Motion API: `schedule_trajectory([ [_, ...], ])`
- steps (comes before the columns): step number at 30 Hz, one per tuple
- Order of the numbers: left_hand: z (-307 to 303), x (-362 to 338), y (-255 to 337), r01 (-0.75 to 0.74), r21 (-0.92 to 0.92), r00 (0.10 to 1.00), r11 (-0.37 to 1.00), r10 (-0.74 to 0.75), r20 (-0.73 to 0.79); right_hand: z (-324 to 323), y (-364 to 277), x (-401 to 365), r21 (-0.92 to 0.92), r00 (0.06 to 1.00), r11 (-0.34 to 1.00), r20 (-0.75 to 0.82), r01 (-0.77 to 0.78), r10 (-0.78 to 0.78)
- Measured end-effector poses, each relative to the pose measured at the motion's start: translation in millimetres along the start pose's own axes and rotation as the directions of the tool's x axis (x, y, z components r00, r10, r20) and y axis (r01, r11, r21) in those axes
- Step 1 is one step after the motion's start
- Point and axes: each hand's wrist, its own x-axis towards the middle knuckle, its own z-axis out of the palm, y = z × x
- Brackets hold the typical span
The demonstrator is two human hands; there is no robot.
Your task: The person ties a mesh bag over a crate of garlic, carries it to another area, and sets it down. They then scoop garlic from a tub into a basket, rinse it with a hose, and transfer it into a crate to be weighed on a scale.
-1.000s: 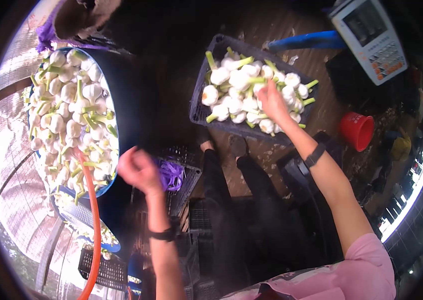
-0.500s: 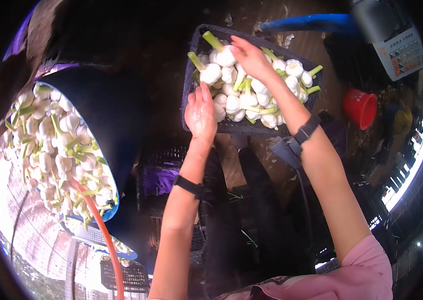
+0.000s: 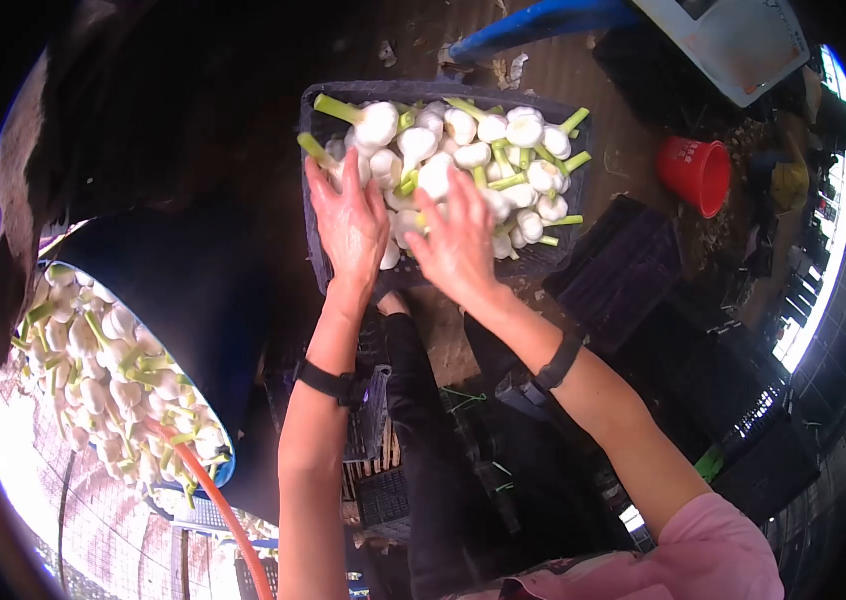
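Note:
A dark plastic crate point(image 3: 533, 265) holds a heap of white garlic bulbs point(image 3: 416, 146) with short green stems. At its near left corner my left hand point(image 3: 351, 228) rests over the bulbs, fingers spread and pointing away from me. My right hand point(image 3: 458, 240) lies on the near middle of the heap with its fingers apart, touching bulbs. Neither hand is closed around a bulb. The palms and some bulbs under the fingers are hidden.
On the left, a large blue-rimmed container point(image 3: 231, 462) is full of stemmed garlic, with an orange hose point(image 3: 226, 512) beside it. A red bucket point(image 3: 695, 175) stands to the right. A scale-like device point(image 3: 743, 50) and a blue tube point(image 3: 533, 25) are at the far side.
My right hand has come back from the far side of the heap to its near middle. My left hand has shifted onto the left corner bulbs. The view has also moved.

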Motion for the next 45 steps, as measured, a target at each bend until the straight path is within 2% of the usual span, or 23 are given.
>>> schedule_trajectory([
  [2, 11, 6, -1, -0.277, 0.072, 0.956, 0.958, 0.267, 0.123, 8, -9, 2, 0.165, 0.982, 0.975, 0.089, 0.15, -0.167],
  [6, 15, 34, -35, -0.308, -0.11, 0.904, 0.945, 0.326, 0.276, 2, 19, 15, 0.43, 0.952, 0.85, -0.098, 0.305, -0.291],
  [8, 14, 38, -32, -0.301, -0.103, 0.912, 0.948, 0.318, 0.258, -21, 44, 25, 0.508, 0.97, 0.85, -0.242, 0.142, -0.017],
  [9, 12, 39, -21, -0.264, -0.051, 0.935, 0.963, 0.269, 0.232, -39, 59, 36, 0.504, 0.963, 0.862, -0.199, -0.058, 0.181],
  [10, 11, 37, -13, -0.223, 0.001, 0.955, 0.975, 0.218, 0.203, -31, 94, 54, 0.266, 0.924, 0.961, -0.347, -0.071, 0.164],
  [12, 14, 32, -4, -0.182, -0.066, 0.964, 0.981, 0.191, 0.186, -18, 136, 77, 0.199, 0.899, 0.91, -0.183, -0.363, 0.398],
  [14, 13, 26, 6, -0.124, -0.117, 0.973, 0.985, 0.144, 0.181, 3, 149, 78, -0.035, 0.943, 0.95, -0.135, -0.311, 0.304],
  [16, 17, 18, 22, -0.28, -0.13, 0.952, 0.951, 0.293, 0.092, 1, 143, 71, 0.121, 0.98, 0.972, 0.012, -0.2, 0.2],
  [17, 21, 11, 29, -0.269, -0.096, 0.943, 0.958, 0.283, 0.175, -2, 132, 58, 0.133, 0.997, 0.988, 0.006, -0.073, 0.073],
  [18, 22, 6, 34, -0.263, -0.057, 0.93, 0.963, 0.269, 0.249, -1, 124, 46, 0.228, 0.98, 0.973, 0.198, -0.025, -0.021],
  [20, 17, 4, 29, -0.328, 0.0, 0.912, 0.945, 0.316, 0.261, -4, 116, 17, 0.194, 0.997, 0.981, 0.083, -0.016, 0.0],
  [24, 4, -22, 8, -0.229, 0.024, 0.898, 0.973, 0.202, 0.392, -11, 104, -24, 0.174, 0.986, 0.985, 0.166, -0.006, -0.024],
  [28, 7, -36, -6, -0.301, -0.009, 0.905, 0.954, 0.289, 0.311, 1, 86, -56, 0.289, 0.973, 0.954, 0.185, 0.077, -0.134],
  [30, 16, -28, -3, -0.316, 0.034, 0.944, 0.948, 0.311, 0.109, 5, 81, -57, 0.298, 0.974, 0.948, 0.159, 0.107, -0.16],
  [32, 23, -19, 5, -0.303, 0.062, 0.951, 0.951, 0.298, 0.08, 6, 82, -59, 0.394, 0.929, 0.889, 0.179, 0.233, -0.323],
  [34, 32, -6, 12, -0.179, 0.157, 0.969, 0.971, 0.202, -0.143, 0, 79, -52, 0.494, 0.908, 0.828, 0.159, 0.266, -0.387],
  [36, 35, 8, 15, -0.132, 0.205, 0.979, 0.97, 0.16, -0.128, -7, 87, -35, 0.554, 0.935, 0.784, 0.026, 0.28, -0.353],
  [38, 28, 30, 27, -0.106, 0.417, 0.987, 0.903, 0.146, -0.066, -13, 101, -13, 0.521, 0.991, 0.852, -0.132, 0.053, 0.019],
  [39, 29, 41, 27, -0.157, 0.377, 0.976, 0.913, 0.201, -0.08, -7, 115, 3, 0.531, 0.981, 0.847, -0.142, -0.041, 0.136],
  [40, 35, 52, 22, -0.188, 0.291, 0.979, 0.938, 0.202, -0.018, -17, 118, 20, 0.569, 0.96, 0.793, -0.023, -0.217, 0.279],
  [41, 43, 56, 20, -0.137, 0.27, 0.99, 0.953, 0.135, 0.025, -15, 124, 36, 0.501, 0.938, 0.811, 0.002, -0.301, 0.347],
  [43, 50, 58, 25, -0.084, 0.252, 0.995, 0.964, 0.07, 0.066, 5, 138, 61, 0.393, 0.958, 0.889, -0.058, -0.236, 0.281],
  [45, 54, 60, 28, -0.013, -0.011, 0.997, 1.0, 0.013, -0.074, 16, 138, 75, 0.278, 0.974, 0.946, -0.107, -0.165, 0.202],
])
